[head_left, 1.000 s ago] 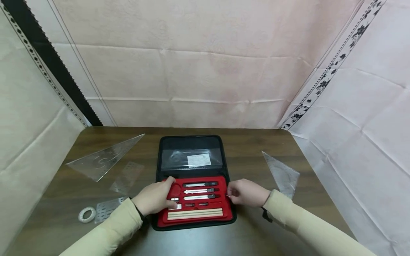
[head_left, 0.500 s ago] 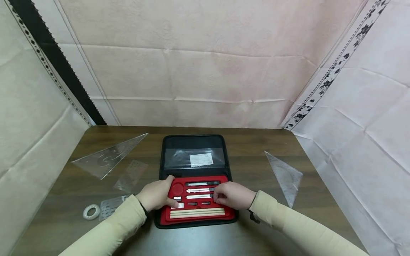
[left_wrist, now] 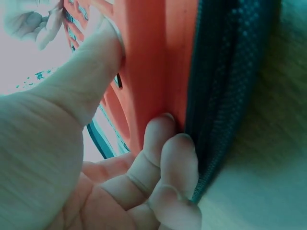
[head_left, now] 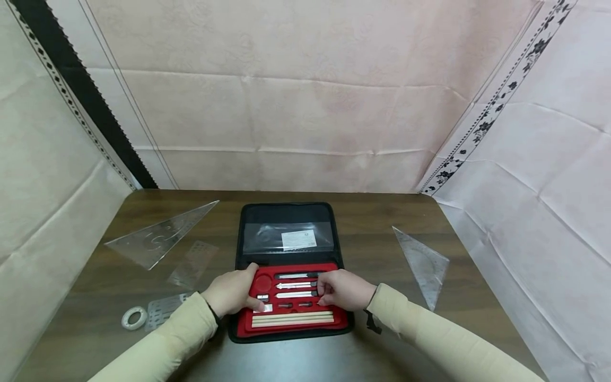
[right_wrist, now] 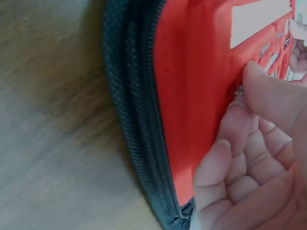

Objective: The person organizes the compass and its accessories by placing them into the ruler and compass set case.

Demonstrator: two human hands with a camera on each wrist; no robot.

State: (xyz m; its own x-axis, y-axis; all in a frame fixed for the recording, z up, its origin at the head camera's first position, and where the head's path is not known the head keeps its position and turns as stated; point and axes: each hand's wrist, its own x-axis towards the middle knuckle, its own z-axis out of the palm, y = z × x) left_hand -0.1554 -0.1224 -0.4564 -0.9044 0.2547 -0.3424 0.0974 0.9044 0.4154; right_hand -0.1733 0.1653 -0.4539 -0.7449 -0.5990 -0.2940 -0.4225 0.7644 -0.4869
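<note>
A black zippered case point(head_left: 286, 212) lies unfolded on the table, with a red moulded tray point(head_left: 341, 318) in its near half. Two compasses point(head_left: 296, 294), a black-ended metal tool point(head_left: 293, 276) and pale wooden pencils point(head_left: 293, 319) sit in its slots. My left hand point(head_left: 230, 291) grips the tray's left side, thumb on top. In the left wrist view its fingertips point(left_wrist: 180, 158) touch the tray's side wall. Over the tray's right part, my right hand point(head_left: 347, 289) pinches a small metal piece point(right_wrist: 239, 89); the fingers mostly hide it, so its kind is unclear.
To the left lie a large clear set square point(head_left: 159, 236), a clear stencil point(head_left: 193, 262), a second stencil point(head_left: 162, 310) and a white tape roll point(head_left: 134, 318). Another clear set square point(head_left: 425, 265) lies right of the case. Pale cloth point(head_left: 286, 116) hangs behind the table.
My right hand has moved left from the tray's right edge to over its right part, then shifted only slightly. The left hand keeps its grip on the tray.
</note>
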